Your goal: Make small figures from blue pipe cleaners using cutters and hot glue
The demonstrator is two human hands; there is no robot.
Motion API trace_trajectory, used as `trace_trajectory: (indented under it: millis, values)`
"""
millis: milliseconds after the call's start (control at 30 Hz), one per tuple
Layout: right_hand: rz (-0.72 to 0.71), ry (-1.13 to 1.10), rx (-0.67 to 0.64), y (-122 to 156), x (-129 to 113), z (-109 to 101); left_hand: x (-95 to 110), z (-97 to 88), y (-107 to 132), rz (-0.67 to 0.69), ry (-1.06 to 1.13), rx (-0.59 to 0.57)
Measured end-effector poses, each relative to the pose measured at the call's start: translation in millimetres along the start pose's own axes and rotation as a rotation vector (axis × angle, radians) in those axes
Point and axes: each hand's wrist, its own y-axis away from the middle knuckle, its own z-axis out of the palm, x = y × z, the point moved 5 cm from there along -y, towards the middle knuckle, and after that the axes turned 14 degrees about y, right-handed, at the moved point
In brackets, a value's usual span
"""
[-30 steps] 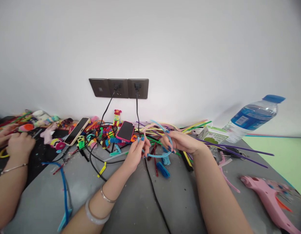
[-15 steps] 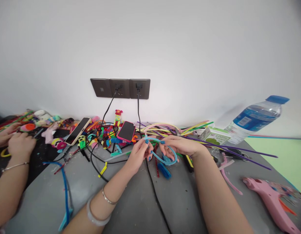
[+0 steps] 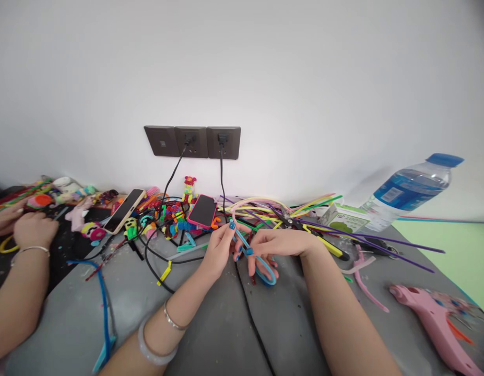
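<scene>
Light blue, a fuzzy stem bent into a narrow loop [image 3: 270,282] hangs between the person's two hands above the middle of the worktop [image 3: 210,324]. The left hand [image 3: 218,253] has its thumb and fingers clamped on the far left end of the loop. The right hand [image 3: 283,244] pinches the same loop partway along, thumb and fingers together on it, and the rounded end dips toward the near side below that hand.

Just beyond the right hand lie cutters with yellow and black handles [image 3: 331,247], near a spread of coloured stems [image 3: 261,206] along the wall. A pink-edged phone [image 3: 202,211] lies on the far side of the left hand, close to a small red and yellow figure [image 3: 189,189]. A black cable [image 3: 251,313] runs beneath the hands toward the near edge, while another plugs into the dark socket panel [image 3: 192,142].

To the right stand a green-and-white carton [image 3: 345,219] and a water bottle [image 3: 410,188], with a pink glue gun [image 3: 429,318] nearer. At the left, a darker blue stem [image 3: 104,303] rests on the worktop, and another person's hand [image 3: 35,232] is near a yellow ring [image 3: 7,245].
</scene>
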Motion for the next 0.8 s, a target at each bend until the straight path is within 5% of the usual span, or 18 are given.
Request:
trace_trajectory:
  millis: [67, 233, 300, 800]
  values:
    - [-0.001, 0.010, 0.074, -4, 1, -4, 0, -1.8, 0, 0.004, -0.032, 0.009]
    - [-0.036, -0.081, 0.604, 3, 6, -31, -1, -1.9, 1, 0.006, -0.138, -0.036]
    - [-0.077, -0.121, 0.706, 7, 5, -36, -3, 1.3, 1, -0.005, -0.161, -0.073]
    - [-0.195, -0.092, 0.609, -6, 3, -30, -11, 8.3, 1, -0.165, -0.057, -0.174]
